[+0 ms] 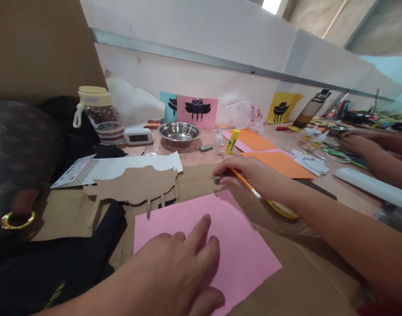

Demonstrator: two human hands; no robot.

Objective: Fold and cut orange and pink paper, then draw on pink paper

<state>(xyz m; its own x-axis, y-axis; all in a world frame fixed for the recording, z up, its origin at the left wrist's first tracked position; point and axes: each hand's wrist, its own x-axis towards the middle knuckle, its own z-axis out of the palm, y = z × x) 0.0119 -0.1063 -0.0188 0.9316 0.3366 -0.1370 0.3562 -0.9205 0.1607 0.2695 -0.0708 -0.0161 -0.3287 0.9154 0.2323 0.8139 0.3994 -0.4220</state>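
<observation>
A pink sheet [243,250] lies on brown cardboard on the table. My left hand [184,263] rests over its left part, fingers spread, holding nothing. Beyond the sheet's far corner, my right hand [243,173] has a yellow pencil [245,182] lying through its grip, and its fingertips close on a small dark grey object [216,179] too small to name. A brown cardboard animal cutout [135,186] lies left of the pink sheet, partly over a white printed sheet [108,169]. Near my right wrist is a yellow-rimmed round item [281,210], partly hidden by the arm.
Behind stand a steel bowl [179,133], a glue stick [233,141], a white bottle [218,141], a digital clock [138,136] and a tumbler [101,116]. Orange sheets [280,164] lie right. Black cloth [56,263] covers the left front. Another person's hands [359,142] are at far right.
</observation>
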